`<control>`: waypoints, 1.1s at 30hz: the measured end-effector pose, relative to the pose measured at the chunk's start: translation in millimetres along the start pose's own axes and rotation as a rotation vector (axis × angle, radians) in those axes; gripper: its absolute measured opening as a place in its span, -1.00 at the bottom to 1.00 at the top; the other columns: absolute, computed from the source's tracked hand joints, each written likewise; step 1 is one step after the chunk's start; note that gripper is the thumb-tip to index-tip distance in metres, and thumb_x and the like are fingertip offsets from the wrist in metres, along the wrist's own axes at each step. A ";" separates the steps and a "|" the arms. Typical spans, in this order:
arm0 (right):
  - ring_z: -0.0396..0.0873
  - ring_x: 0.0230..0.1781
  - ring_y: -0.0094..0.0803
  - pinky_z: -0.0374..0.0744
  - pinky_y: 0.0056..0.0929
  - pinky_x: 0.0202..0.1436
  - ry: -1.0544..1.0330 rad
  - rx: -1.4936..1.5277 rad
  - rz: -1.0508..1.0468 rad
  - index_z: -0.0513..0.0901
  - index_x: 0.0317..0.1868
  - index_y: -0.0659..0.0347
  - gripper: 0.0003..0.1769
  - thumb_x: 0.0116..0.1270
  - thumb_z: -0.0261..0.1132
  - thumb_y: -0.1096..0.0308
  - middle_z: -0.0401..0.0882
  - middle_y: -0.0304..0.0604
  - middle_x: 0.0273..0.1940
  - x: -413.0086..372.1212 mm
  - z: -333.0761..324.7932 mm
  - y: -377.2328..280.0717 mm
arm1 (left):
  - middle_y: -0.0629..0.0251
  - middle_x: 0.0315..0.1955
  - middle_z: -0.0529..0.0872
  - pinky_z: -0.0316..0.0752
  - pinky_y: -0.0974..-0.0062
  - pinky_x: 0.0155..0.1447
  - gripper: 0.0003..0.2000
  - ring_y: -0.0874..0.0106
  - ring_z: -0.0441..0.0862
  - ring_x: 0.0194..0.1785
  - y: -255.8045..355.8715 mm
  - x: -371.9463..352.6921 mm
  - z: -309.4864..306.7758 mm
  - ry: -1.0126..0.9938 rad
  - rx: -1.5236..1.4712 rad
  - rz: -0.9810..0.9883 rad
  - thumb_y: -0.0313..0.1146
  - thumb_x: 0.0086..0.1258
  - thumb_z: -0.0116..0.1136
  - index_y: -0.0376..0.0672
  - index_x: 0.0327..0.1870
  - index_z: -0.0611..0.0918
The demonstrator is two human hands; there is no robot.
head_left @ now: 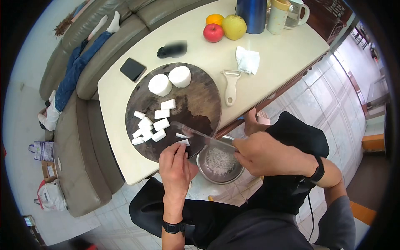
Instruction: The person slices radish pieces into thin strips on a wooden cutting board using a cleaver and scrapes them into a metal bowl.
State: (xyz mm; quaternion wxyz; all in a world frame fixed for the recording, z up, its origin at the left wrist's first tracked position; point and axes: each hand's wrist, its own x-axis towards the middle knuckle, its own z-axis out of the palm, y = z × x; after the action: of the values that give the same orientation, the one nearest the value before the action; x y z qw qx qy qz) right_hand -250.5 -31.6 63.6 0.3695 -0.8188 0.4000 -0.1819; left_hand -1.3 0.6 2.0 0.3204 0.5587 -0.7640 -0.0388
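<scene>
My right hand (262, 154) is closed round the handle of a kitchen knife (218, 144). Its blade reaches left over a round dark cutting board (198, 98). With bent fingers, my left hand (175, 164) grips a small white radish piece (183, 142) near the board's front edge. A thin white slice (181, 136) lies just beyond those fingertips. Several cut white radish blocks (161, 124) are spread over the board's left half. Farther back stand two thick round radish chunks (160, 85) (180, 76). Below the knife, a metal bowl (200, 166) holds white shreds (220, 161).
A white peeler (231, 87) and crumpled tissue (247, 60) lie right of the board. A phone (133, 69) lies to its left. At the back are an apple (213, 33), a blue flask (251, 16) and a mug (278, 16). A person (71, 79) lies on the sofa.
</scene>
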 end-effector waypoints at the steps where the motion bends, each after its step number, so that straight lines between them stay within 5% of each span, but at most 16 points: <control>1: 0.60 -0.57 -0.01 0.55 -0.18 -0.45 -0.024 -0.145 -0.091 0.49 -0.37 0.37 -0.89 0.15 0.21 0.48 0.55 0.09 -0.59 7.7 -5.2 -2.5 | 0.07 -0.08 0.64 0.52 0.28 0.01 -0.74 0.08 0.60 -0.06 0.8 1.1 2.2 0.029 0.022 0.022 -0.68 0.17 0.21 -0.33 -0.09 0.66; 5: 0.61 -0.52 0.04 0.56 -0.13 -0.42 -0.114 -0.355 -0.154 0.48 -0.40 0.37 -0.84 -0.03 0.26 0.51 0.54 0.13 -0.59 31.9 -15.4 -9.9 | 0.11 -0.07 0.63 0.46 0.29 0.11 -0.69 0.12 0.55 0.01 4.0 7.5 5.6 -0.029 0.078 0.009 -0.68 0.16 0.21 -0.32 -0.04 0.65; 12: 0.61 -0.56 0.02 0.55 -0.15 -0.46 -0.064 -0.375 -0.216 0.50 -0.37 0.39 -0.81 -0.05 0.27 0.52 0.53 0.09 -0.62 39.9 -10.4 0.6 | 0.10 -0.10 0.62 0.47 0.30 0.04 -0.75 0.13 0.56 -0.03 2.2 8.1 -4.2 -0.098 -0.023 -0.037 -0.67 0.14 0.22 -0.34 -0.12 0.66; 17: 0.61 -0.60 -0.01 0.53 -0.15 -0.56 -0.276 -0.324 -0.149 0.51 -0.35 0.38 -0.79 -0.05 0.28 0.51 0.55 0.08 -0.59 38.7 -16.2 -13.5 | 0.07 -0.15 0.63 0.49 0.27 -0.03 -0.73 0.11 0.59 -0.10 0.3 -4.0 4.3 0.020 -0.008 0.010 -0.71 0.07 0.26 -0.41 -0.15 0.64; 33: 0.59 -0.65 -0.19 0.49 -0.31 -0.66 -0.425 -0.397 -0.206 0.46 -0.43 0.44 -0.77 0.01 0.30 0.44 0.49 0.00 -0.61 47.1 -15.8 -23.2 | -0.04 -0.19 0.66 0.52 0.15 0.02 -0.67 -0.06 0.62 -0.10 -1.4 -14.6 2.7 -0.074 0.013 0.007 -0.75 0.00 0.26 -0.38 -0.14 0.66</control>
State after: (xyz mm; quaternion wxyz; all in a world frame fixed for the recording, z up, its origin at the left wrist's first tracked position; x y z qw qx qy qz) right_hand -218.9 -66.6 91.5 0.2573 -0.9308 0.2566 0.0387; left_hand 1.0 12.1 -7.2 0.2883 0.5562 -0.7776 -0.0534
